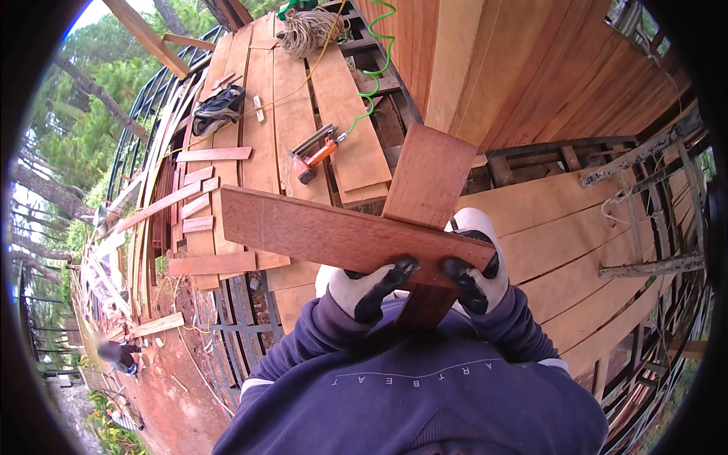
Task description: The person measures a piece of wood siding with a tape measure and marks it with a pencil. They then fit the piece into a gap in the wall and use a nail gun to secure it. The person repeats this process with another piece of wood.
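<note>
Both my hands wear white gloves with black fingers and palms. A flat reddish-brown board (326, 231) lies slantwise before my chest, its long end out to the left. My left hand (370, 290) grips its near edge around the middle, thumb on top and fingers hidden below. Close to its right end, my right hand (479, 279) has closed round the same board, fingers partly over the far edge. A second, lighter plank (431, 178) crosses underneath it, pointing away from me, with its near end below my hands. Whether my fingers also hold this plank is hidden.
An orange nail gun (313, 161) with a green coiled hose (369, 95) rests on the deck boards (292, 106). Beyond lie rope (307, 32) and a black bag (219, 110). Offcuts (212, 263) line the left edge above open framing (239, 326). A wooden wall (523, 61) stands right; people are below left.
</note>
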`<state>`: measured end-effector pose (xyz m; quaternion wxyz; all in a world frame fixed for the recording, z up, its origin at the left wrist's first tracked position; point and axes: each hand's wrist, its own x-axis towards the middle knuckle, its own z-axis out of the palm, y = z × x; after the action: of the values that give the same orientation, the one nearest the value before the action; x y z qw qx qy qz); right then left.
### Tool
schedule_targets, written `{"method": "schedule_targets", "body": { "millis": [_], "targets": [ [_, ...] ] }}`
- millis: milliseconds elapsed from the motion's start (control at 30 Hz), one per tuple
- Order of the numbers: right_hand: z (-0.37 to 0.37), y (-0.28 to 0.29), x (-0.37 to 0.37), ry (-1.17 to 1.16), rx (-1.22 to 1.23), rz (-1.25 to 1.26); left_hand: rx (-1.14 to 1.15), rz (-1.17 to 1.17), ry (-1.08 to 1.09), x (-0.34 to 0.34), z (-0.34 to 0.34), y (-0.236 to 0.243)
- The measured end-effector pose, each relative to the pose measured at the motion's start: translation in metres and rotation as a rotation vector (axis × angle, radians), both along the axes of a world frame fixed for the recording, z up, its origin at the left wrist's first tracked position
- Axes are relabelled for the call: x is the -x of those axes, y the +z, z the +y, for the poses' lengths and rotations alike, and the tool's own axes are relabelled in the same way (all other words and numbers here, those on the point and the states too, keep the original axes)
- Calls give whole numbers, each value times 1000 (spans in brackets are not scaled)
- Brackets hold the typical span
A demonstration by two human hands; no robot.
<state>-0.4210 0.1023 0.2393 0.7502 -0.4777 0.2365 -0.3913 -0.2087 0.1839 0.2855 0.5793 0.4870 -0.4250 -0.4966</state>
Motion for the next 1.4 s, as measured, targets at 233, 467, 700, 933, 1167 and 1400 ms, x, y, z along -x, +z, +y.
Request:
{"method": "schedule_targets", "body": {
  "millis": [233, 467, 700, 933, 1167, 1400],
  "targets": [
    [6, -15, 4, -65, 39, 42, 26, -25, 20, 1, 0, -2],
    [11, -16, 3, -53, 76, 60, -88, 171, 6, 2, 3, 12],
    [17, 2, -7, -84, -8, -78, -6, 95, 7, 1, 7, 7],
    [19, 2, -8, -98, -43, -90, 54, -63, -29, -3, 8, 3],
    [13, 0, -5, -54, 76, 20, 38, -47, -39, -4, 7, 5],
    [14, -5, 0, -24, 40, -25, -10, 39, -12, -1, 7, 4]
  ]
}}
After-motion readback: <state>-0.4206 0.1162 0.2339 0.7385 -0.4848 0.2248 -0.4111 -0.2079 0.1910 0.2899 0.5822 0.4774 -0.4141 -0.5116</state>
